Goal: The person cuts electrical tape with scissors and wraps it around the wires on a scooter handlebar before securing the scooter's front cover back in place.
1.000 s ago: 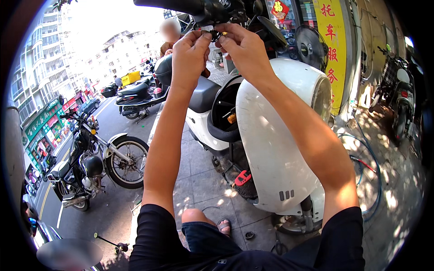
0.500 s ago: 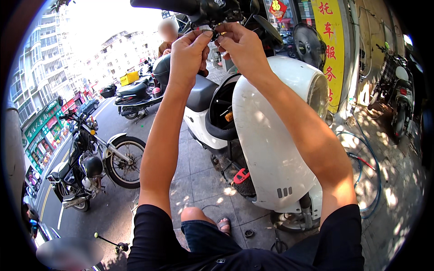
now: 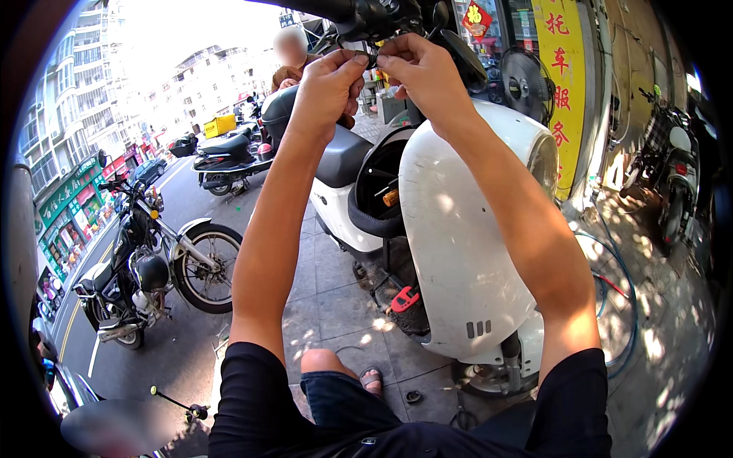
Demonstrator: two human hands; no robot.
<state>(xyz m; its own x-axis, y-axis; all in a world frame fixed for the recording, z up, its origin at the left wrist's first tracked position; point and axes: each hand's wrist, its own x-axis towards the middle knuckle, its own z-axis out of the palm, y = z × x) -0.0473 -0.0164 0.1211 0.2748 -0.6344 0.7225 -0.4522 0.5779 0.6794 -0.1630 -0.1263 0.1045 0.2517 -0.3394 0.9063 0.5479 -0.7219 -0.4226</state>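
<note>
1. As the left hand (image 3: 327, 88) and right hand (image 3: 427, 80) keep nearly the same raised pose over the past second, a small dark part (image 3: 372, 59) stays between their fingertips, just below a black handlebar (image 3: 382, 19); whether it is attached there cannot be told.
2. Both grips are narrow: the left thumb presses against curled fingers, while the right fingertips pinch from the opposite side. Only the view has swung slightly, which suggests fine finger work continuing at one spot.
3. Beneath them stands a scooter's white front panel (image 3: 466, 229), untouched, with an orange-handled tool (image 3: 391, 198) resting in the dark recess (image 3: 374, 172) beside it.
4. Beyond the left hand, a person in a brown top (image 3: 284, 78) faces the work.
5. Writing fills the backdrop: red characters run down a yellow sign (image 3: 569, 114), one gold character marks a red diamond (image 3: 477, 20), and pale lettering crosses a green shopfront board (image 3: 69, 195). No marking is legible on the pinched piece.
</note>
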